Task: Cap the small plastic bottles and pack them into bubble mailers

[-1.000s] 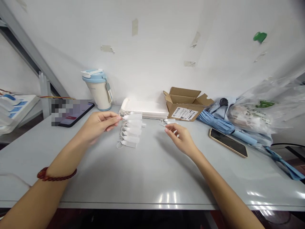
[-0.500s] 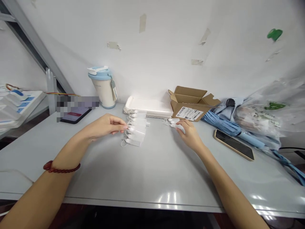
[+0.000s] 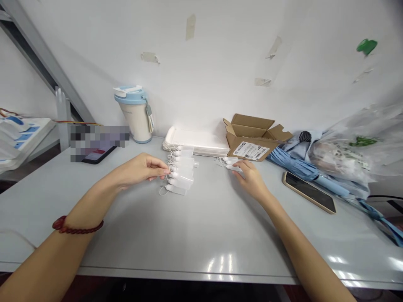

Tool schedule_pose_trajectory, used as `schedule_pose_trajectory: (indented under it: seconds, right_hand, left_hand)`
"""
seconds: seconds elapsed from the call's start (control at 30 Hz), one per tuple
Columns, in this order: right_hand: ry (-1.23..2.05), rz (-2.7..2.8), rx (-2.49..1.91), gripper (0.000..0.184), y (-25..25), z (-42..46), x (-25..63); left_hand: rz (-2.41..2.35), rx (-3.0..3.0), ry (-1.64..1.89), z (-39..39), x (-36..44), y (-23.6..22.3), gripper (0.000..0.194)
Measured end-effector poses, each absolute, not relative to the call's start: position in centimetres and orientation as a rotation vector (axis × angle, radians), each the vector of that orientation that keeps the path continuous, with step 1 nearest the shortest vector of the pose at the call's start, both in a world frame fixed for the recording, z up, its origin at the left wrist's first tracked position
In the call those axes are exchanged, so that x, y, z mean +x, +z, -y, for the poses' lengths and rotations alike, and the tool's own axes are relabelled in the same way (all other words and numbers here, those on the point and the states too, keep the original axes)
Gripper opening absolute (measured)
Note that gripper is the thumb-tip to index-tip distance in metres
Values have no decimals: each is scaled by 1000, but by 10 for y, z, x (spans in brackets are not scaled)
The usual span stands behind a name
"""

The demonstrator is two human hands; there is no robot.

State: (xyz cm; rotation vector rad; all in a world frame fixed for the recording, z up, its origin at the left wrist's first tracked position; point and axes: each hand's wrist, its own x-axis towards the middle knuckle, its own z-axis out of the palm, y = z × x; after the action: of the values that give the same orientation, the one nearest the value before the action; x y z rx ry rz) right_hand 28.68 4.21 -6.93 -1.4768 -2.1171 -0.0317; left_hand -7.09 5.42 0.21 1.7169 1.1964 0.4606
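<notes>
A column of several small white tags [image 3: 184, 159] with thin string loops lies on the grey table. At the column's left side, the thumb and forefinger of my left hand [image 3: 143, 168] pinch the capped end of one white tag [image 3: 183, 173]. Farther right is a smaller group of white tags [image 3: 231, 160], their loops pointing left. My right hand [image 3: 252, 179] has its thumb and fingers closed about the nearest tag of that group [image 3: 236, 167], which lies low by the table; the fingers partly cover it.
Behind the tags lies a stack of white envelopes [image 3: 201, 140], with an open cardboard box [image 3: 248, 142] beside it. A tumbler [image 3: 135, 119] and a phone [image 3: 100, 154] stand left. Another phone [image 3: 308, 192], a blue umbrella [image 3: 292, 161] and a plastic bag [image 3: 343, 155] lie right.
My left hand has moved down the column from its upper tags to a middle one. My right hand has come onto a tag of the right group. The camera view has shifted slightly.
</notes>
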Motion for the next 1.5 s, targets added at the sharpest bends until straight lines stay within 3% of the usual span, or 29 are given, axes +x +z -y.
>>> schedule_pose_trajectory:
  seconds: [0.77, 1.5]
  right_hand:
    - [-50, 2135, -1504, 20, -70, -44, 291]
    - [-67, 2165, -1571, 19, -77, -44, 289]
  left_hand:
    - [-1332, 1720, 395, -56, -72, 2, 22]
    - [-1303, 1564, 775, -42, -58, 15, 23]
